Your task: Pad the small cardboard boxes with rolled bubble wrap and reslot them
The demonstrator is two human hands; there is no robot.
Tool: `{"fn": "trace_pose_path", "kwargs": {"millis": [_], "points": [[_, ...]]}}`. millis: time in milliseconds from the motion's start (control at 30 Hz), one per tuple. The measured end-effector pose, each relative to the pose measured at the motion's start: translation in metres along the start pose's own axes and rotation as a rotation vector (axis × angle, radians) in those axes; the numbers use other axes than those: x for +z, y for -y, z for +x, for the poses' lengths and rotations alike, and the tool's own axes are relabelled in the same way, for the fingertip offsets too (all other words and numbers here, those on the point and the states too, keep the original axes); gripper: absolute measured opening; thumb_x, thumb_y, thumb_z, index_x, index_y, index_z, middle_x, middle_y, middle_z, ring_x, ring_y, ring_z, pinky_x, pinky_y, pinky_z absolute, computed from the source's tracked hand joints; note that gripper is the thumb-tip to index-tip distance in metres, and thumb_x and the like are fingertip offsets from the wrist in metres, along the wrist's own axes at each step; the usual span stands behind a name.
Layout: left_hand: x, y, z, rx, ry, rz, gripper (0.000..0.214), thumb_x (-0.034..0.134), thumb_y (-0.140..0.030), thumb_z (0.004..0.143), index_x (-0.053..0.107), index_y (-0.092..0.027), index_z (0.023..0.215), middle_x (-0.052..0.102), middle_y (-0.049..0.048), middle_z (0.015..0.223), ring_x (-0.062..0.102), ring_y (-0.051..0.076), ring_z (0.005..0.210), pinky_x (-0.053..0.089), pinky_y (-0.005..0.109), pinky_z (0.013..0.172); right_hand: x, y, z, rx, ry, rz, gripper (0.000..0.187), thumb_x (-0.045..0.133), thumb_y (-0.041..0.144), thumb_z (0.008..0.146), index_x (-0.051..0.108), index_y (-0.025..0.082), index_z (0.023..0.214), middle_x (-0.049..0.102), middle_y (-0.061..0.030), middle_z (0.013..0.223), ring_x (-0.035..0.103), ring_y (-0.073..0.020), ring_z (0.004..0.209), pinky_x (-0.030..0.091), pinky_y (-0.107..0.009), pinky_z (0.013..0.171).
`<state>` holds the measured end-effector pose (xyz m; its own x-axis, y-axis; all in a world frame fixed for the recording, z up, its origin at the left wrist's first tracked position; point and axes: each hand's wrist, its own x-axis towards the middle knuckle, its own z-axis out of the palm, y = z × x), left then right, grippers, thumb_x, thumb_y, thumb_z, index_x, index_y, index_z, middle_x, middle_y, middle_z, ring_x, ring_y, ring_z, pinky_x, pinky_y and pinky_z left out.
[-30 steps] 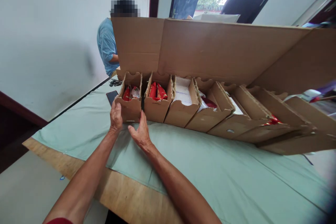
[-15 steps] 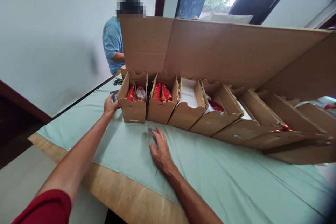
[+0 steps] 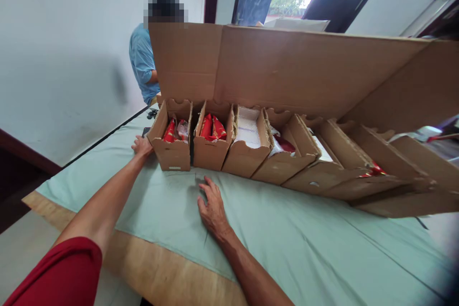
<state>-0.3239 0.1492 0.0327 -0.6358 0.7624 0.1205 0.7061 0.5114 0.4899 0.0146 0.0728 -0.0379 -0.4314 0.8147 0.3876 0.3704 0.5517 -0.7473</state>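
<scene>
My left hand (image 3: 142, 145) is beside the left wall of the leftmost cardboard bin (image 3: 174, 157). Its fingers are curled at a dark, flat, phone-like object (image 3: 146, 131), mostly hidden behind the hand and the bin. Over the green cloth (image 3: 172, 210), in front of the bins, my right hand (image 3: 212, 204) hangs with fingers apart and holds nothing. Red packets (image 3: 169, 131) and a clear-wrapped item (image 3: 182, 130) lie in the leftmost bin. The second bin (image 3: 211, 155) holds more red packets (image 3: 212, 127).
Several more open bins (image 3: 247, 161) run to the right, some holding white or red items. Behind them stands a tall cardboard panel (image 3: 287, 67). A person in a blue shirt (image 3: 139, 60) sits beyond it at the left. The table's bare wooden edge (image 3: 161, 258) lies nearest me.
The view has shifted slightly, moving the bins left in the picture. My left hand is lower beside the leftmost bin, and less of the dark object shows. My right hand stays open.
</scene>
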Motion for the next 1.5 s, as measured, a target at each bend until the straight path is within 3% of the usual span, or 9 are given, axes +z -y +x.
{"fn": "trace_pose_path", "kwargs": {"millis": [167,300,400,467,567,667,833,1100,1500], "points": [[-0.024,0.015,-0.036,-0.126,0.005,0.06,0.059,0.072,-0.039,0.077,0.062,-0.012,0.128,0.051,0.0327,0.136,0.047,0.058,0.129,0.038,0.073,0.097,0.0,0.006,0.002,0.016,-0.024,0.008,0.041,0.055,0.012,0.081,0.068,0.019,0.119,0.056,-0.0175,0.145,0.052,-0.0323,0.134,0.041,-0.058,0.114],[-0.038,0.029,-0.07,-0.062,-0.028,0.001,0.066,0.066,-0.038,0.078,0.056,-0.013,0.137,0.039,0.0303,0.153,0.036,0.057,0.14,0.03,0.075,0.107,-0.008,0.016,0.005,0.011,-0.071,0.067,0.041,0.054,0.012,0.08,0.068,0.021,0.117,0.065,-0.0148,0.134,0.059,-0.0309,0.125,0.045,-0.055,0.11],[-0.045,0.032,-0.093,0.039,-0.052,-0.081,0.072,0.063,-0.036,0.078,0.048,-0.017,0.146,0.037,0.0211,0.16,0.032,0.044,0.149,0.028,0.061,0.12,-0.03,0.038,0.02,0.006,-0.095,0.108,0.047,0.05,0.015,0.086,0.061,0.022,0.132,0.072,-0.0106,0.118,0.07,-0.0233,0.101,0.055,-0.043,0.097],[-0.049,0.028,-0.104,0.14,-0.045,-0.245,0.08,0.066,-0.036,0.077,0.042,-0.021,0.151,0.04,0.0156,0.16,0.038,0.038,0.147,0.033,0.053,0.12,-0.051,0.061,0.042,0.01,-0.112,0.122,0.055,0.047,0.02,0.092,0.047,0.024,0.147,0.074,-0.0064,0.11,0.07,-0.0178,0.083,0.057,-0.034,0.084],[-0.053,0.013,-0.11,0.289,-0.036,-0.631,0.088,0.07,-0.041,0.075,0.036,-0.022,0.155,0.043,0.0144,0.157,0.044,0.037,0.144,0.038,0.053,0.118,-0.083,0.095,0.086,0.04,-0.049,-0.053,0.07,0.048,0.022,0.094,0.027,0.024,0.16,0.077,-0.0009,0.096,0.071,-0.0184,0.08,0.055,-0.032,0.083],[-0.053,-0.009,-0.104,0.328,-0.052,-0.877,0.098,0.077,-0.04,0.07,0.032,-0.023,0.156,0.036,0.016,0.162,0.04,0.036,0.147,0.038,0.052,0.118,-0.101,0.115,0.125,0.146,0.13,-0.428,0.068,0.055,0.026,0.092,0.035,0.023,0.158,0.079,-0.0047,0.102,0.073,-0.0252,0.095,0.053,-0.037,0.087],[-0.047,-0.035,-0.092,0.271,0.012,-1.029,0.103,0.081,-0.035,0.062,0.033,-0.022,0.153,0.044,0.0176,0.155,0.049,0.034,0.139,0.044,0.051,0.113,-0.097,0.114,0.147,0.218,0.182,-0.621,0.035,0.051,0.025,0.095,0.067,0.026,0.126,0.076,-0.0095,0.119,0.071,-0.0278,0.11,0.051,-0.036,0.089],[-0.042,-0.041,-0.096,0.28,0.027,-1.019,0.068,0.078,-0.031,0.064,0.055,-0.018,0.127,0.065,0.01,0.125,0.063,0.026,0.117,0.053,0.042,0.102,-0.088,0.114,0.135,0.242,0.157,-0.631,0.033,0.045,0.034,0.101,0.065,0.029,0.127,0.078,-0.0077,0.113,0.072,-0.0267,0.107,0.05,-0.033,0.084],[-0.028,-0.039,-0.116,0.194,-0.074,-0.976,0.07,0.072,-0.03,0.064,0.052,-0.019,0.131,0.063,0.0131,0.13,0.062,0.028,0.123,0.048,0.047,0.108,-0.076,0.133,0.134,0.241,0.113,-0.586,0.032,0.047,0.031,0.101,0.063,0.029,0.128,0.078,-0.0069,0.11,0.073,-0.0244,0.105,0.051,-0.031,0.082]]}}
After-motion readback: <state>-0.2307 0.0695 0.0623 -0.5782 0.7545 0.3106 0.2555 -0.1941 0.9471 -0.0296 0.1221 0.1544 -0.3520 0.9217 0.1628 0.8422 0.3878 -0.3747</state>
